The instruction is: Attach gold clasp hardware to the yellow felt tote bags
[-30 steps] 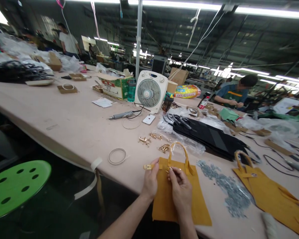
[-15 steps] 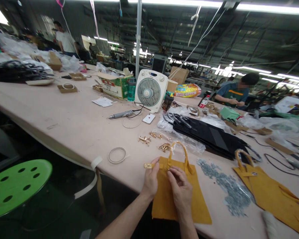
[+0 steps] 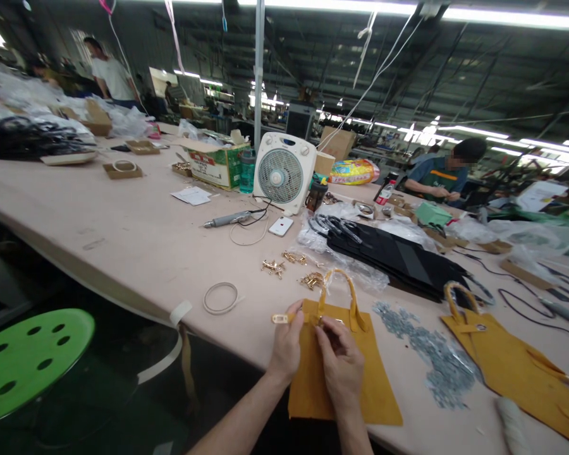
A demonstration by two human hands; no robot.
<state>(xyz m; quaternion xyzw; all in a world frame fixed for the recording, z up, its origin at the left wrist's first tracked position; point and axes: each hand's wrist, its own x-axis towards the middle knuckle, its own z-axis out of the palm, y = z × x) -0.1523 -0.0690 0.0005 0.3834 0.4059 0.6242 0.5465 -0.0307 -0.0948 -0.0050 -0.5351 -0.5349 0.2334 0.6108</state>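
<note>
A mustard-yellow handbag [image 3: 374, 385] with an upright handle [image 3: 346, 278] lies in front of me at the table edge. My left hand [image 3: 286, 344] is closed at its upper left side, gripping a yellow strap whose end carries a gold metal plate [image 3: 279, 318]. On the bag's front, just below the handle, my right hand [image 3: 342, 363] pinches a small gold metal piece [image 3: 320, 321]; its exact shape is mostly covered by the fingers. Small heaps of gold fittings [image 3: 312, 280] lie beyond the bag.
Grey metal pieces [image 3: 436, 354] are scattered to the right, beside a second yellow bag [image 3: 516, 354]. Black bags [image 3: 398, 256] lie behind them. Farther back are a screwdriver-like power tool [image 3: 227, 219], phone [image 3: 281, 226] and fan [image 3: 284, 174]. A green stool [image 3: 23, 366] stands left; a co-worker [image 3: 440, 170] sits across.
The camera view has shifted slightly. The strap's metal plate has tilted a little, and my right fingers have moved slightly on the bag's front, showing a shiny bit beside them.
</note>
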